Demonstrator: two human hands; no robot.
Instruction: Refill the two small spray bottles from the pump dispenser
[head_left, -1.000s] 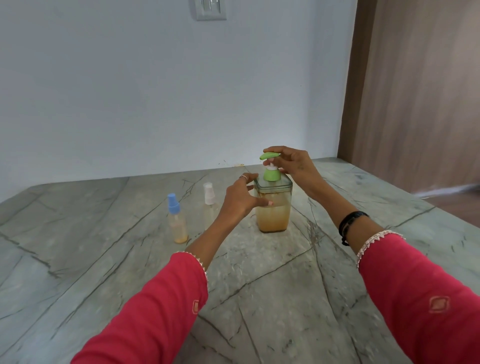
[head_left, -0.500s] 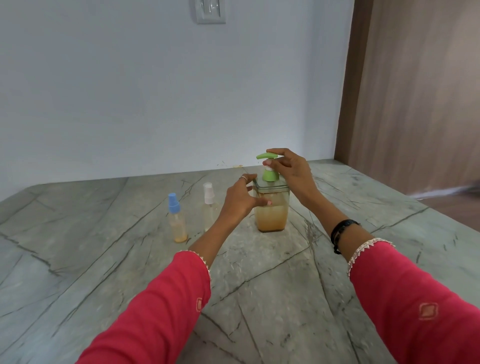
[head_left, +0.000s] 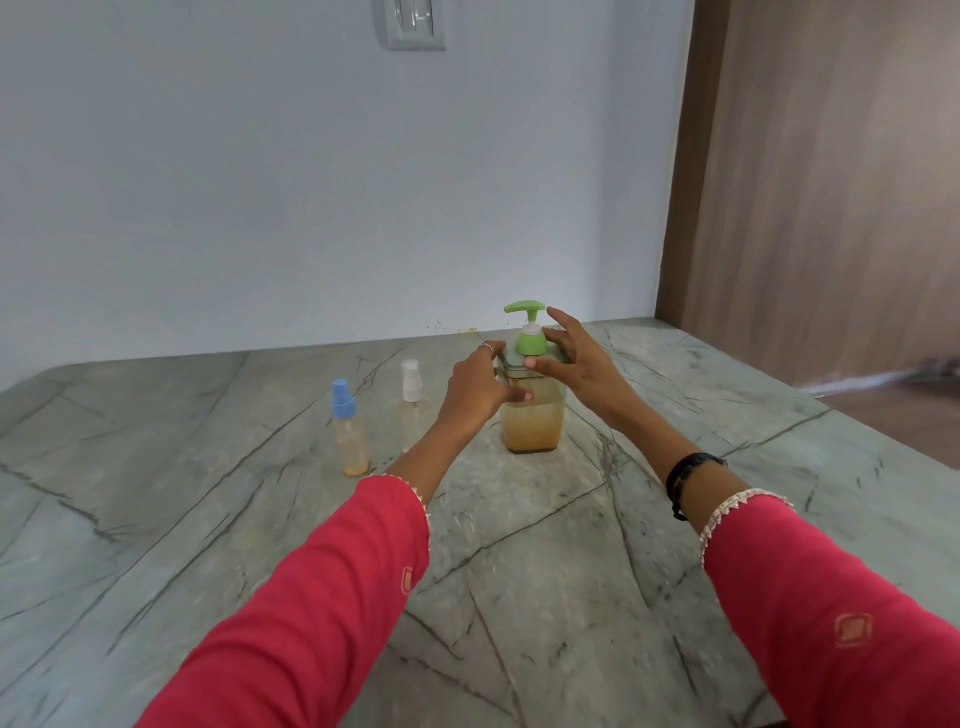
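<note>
Grey-green veined stone counter (head_left: 519, 545), being backed by a pale wall carrying a switch plate (head_left: 415, 23); wood panelling (head_left: 831, 182) to the right. Pump dispenser (head_left: 531, 410), clear square body holding amber liquid, green pump head, is being kept upright near the counter's middle. Its body is being gripped by the left hand (head_left: 475, 387), thumb across the front. The green collar is being pinched by the right hand (head_left: 576, 358), upper fingers spread. Blue-capped spray bottle (head_left: 349, 431) and white-capped spray bottle (head_left: 413, 410) are being left standing, apart, left of the dispenser. Red sleeves are being worn.
</note>
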